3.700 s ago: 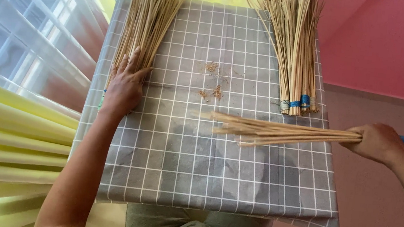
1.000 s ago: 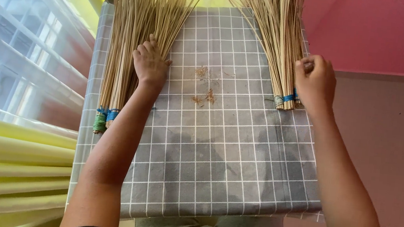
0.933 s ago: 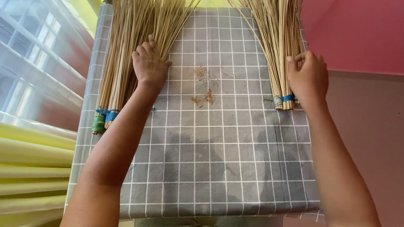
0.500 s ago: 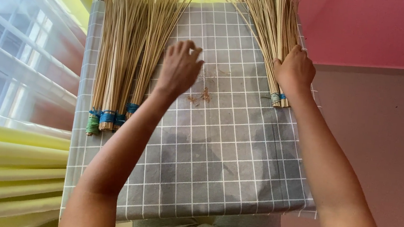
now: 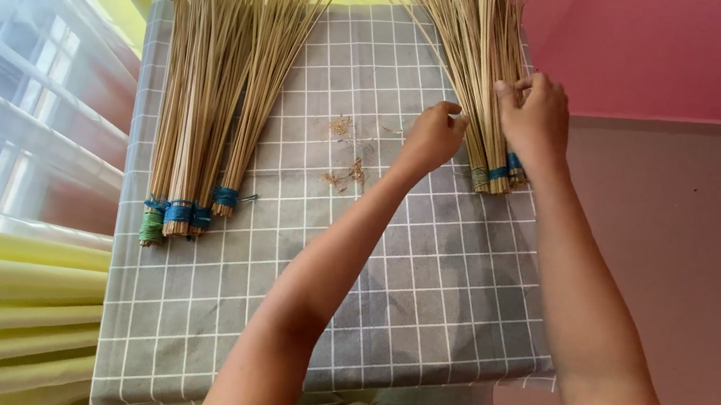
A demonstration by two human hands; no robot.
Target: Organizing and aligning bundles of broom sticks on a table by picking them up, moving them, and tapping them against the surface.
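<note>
Both hands are up at about 1 o'clock on the worktop [image 5: 188, 318], which has a grey grid-pattern cloth over it. The right hand [image 5: 534, 118] sits on top of the right stick bundle [image 5: 474, 54], fingers [image 5: 508, 89] curled down and pinching into the thin tan sticks just above the blue ties [image 5: 500, 170]. The left hand [image 5: 432, 137] is right beside it at the bundle's left edge, fingers bent inward in a loose fist that touches the outer sticks; can't tell if it's actually gripping any. This bundle fans out toward 12 o'clock with its tied end pointing back at the person.

Over at 10 o'clock, well apart from both hands, the left stick bundles [image 5: 212, 89] lie side by side, tied with blue and green bands. A few dry crumbs [image 5: 346, 170] sit between the two groups.
</note>
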